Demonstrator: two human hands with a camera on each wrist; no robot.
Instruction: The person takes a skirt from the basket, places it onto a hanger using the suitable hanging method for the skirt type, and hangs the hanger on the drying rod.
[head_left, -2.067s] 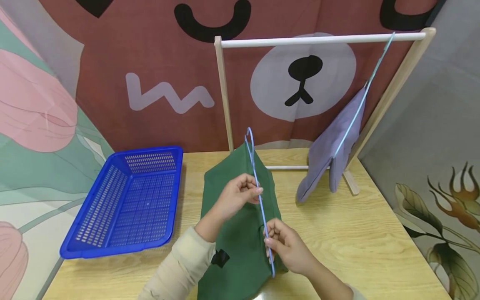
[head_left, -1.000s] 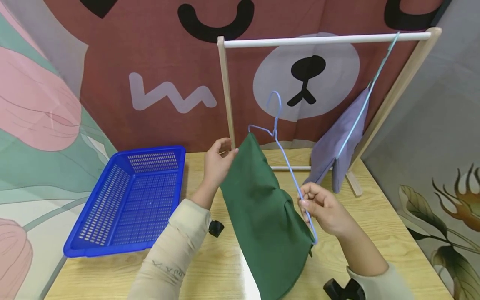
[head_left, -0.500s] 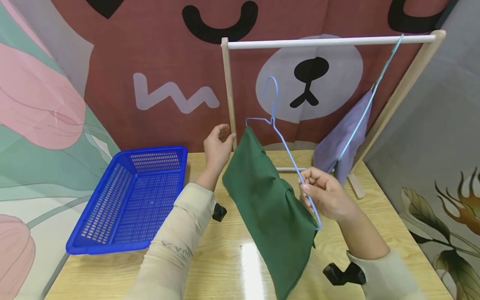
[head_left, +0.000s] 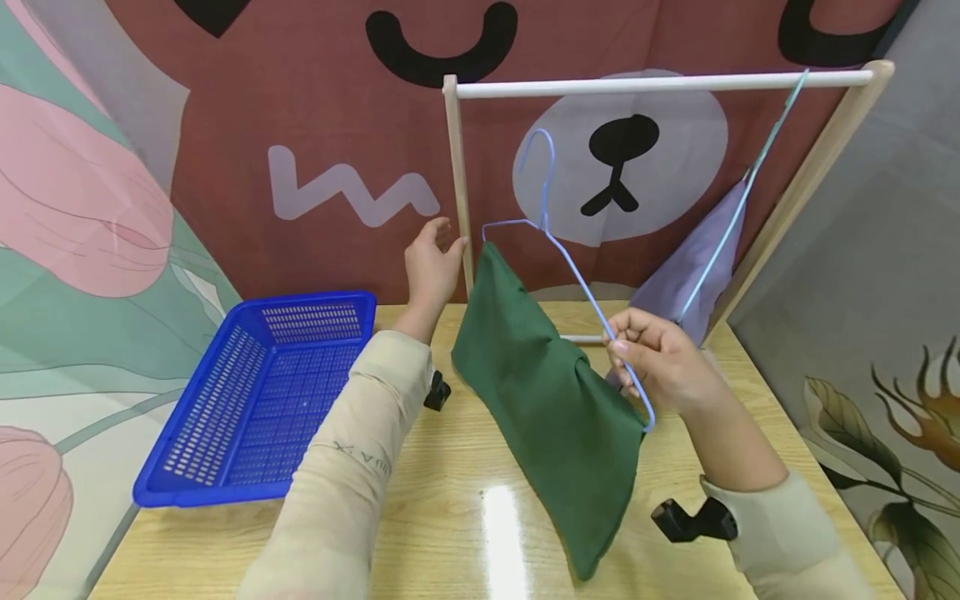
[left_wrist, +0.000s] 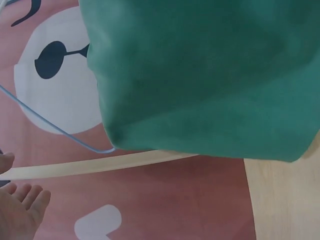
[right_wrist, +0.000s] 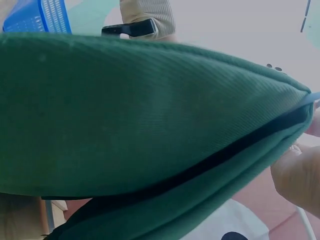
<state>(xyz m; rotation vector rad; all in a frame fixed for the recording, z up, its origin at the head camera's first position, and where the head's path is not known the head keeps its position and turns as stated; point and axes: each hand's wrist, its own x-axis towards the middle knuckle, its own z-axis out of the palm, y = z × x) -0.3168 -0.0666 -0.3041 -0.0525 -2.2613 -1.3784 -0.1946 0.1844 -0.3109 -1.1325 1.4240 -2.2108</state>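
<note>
My right hand (head_left: 663, 360) pinches a blue clothes hanger (head_left: 576, 271) near its lower right end. A green cloth garment (head_left: 551, 400) hangs from the hanger's two ends, sagging and folded along its upper edge. The hanger tilts, its left end higher, and its hook stands below the rack's bar. Left of the garment, my left hand (head_left: 432, 265) is raised with thumb and fingers apart, touching neither hanger nor cloth. In the left wrist view the green garment (left_wrist: 200, 80) fills the upper right; in the right wrist view its opening gapes, and the fingers are mostly hidden.
A wooden rack with a white bar (head_left: 660, 83) stands at the back. On its right end hangs a purple garment (head_left: 693, 258) on a teal hanger (head_left: 738, 208), partly behind my right hand. A blue plastic basket (head_left: 292, 400) sits on the wooden table (head_left: 420, 517) at left.
My left hand has let go of the hanger and drawn off to the left. My right hand has lifted hanger and green garment from the table, up and toward the rack.
</note>
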